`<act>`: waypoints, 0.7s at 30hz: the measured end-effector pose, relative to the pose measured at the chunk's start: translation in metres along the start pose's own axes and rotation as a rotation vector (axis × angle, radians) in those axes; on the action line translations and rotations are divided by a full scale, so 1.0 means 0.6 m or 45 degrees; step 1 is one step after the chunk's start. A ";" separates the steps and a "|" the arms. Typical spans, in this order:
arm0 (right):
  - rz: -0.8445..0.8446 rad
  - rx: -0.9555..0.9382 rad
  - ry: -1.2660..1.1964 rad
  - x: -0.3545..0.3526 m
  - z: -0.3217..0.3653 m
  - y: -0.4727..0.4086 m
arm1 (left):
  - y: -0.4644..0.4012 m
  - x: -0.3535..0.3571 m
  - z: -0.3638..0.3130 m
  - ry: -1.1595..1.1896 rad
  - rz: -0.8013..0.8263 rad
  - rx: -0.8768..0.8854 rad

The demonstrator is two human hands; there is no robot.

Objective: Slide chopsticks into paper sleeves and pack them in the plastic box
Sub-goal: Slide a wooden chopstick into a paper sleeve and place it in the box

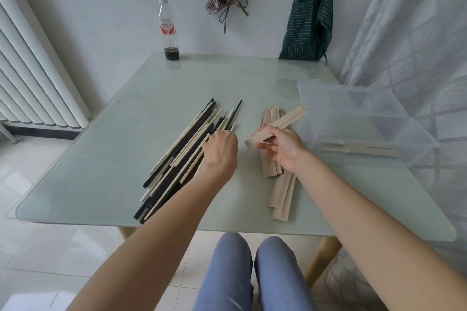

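A loose pile of black and pale chopsticks lies slantwise on the glass table. My left hand rests on the pile's right side, fingers curled down onto the sticks; whether it grips one is hidden. My right hand pinches a tan paper sleeve and holds it above the table, its open end pointing left. Under that hand lies a heap of more paper sleeves. The clear plastic box stands open at the right, with a few sleeved chopsticks inside.
A plastic bottle with dark liquid at its bottom stands at the table's far edge. Two aprons hang on the wall behind. A white radiator is at the left, a sheer curtain at the right. My knees are under the table's near edge.
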State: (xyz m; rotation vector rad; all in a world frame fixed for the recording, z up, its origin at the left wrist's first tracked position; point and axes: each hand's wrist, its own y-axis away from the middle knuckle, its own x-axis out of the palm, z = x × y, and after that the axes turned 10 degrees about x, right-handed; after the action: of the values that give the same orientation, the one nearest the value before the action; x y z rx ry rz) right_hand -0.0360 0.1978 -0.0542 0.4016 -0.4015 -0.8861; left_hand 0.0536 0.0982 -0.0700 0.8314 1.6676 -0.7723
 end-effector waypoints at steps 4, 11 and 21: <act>-0.058 0.007 0.034 -0.005 0.003 0.000 | -0.005 0.007 -0.002 0.028 -0.055 0.043; -0.059 0.006 0.013 -0.010 0.007 0.000 | -0.033 0.008 0.006 -0.016 0.079 -0.077; -0.052 0.010 0.019 -0.002 0.013 -0.014 | -0.043 0.008 -0.009 -0.087 0.046 -0.190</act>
State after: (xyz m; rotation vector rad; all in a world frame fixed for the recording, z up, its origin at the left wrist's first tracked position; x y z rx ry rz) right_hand -0.0460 0.1927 -0.0521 0.4245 -0.3842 -0.9206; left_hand 0.0284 0.0892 -0.0717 0.7210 1.6235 -0.6361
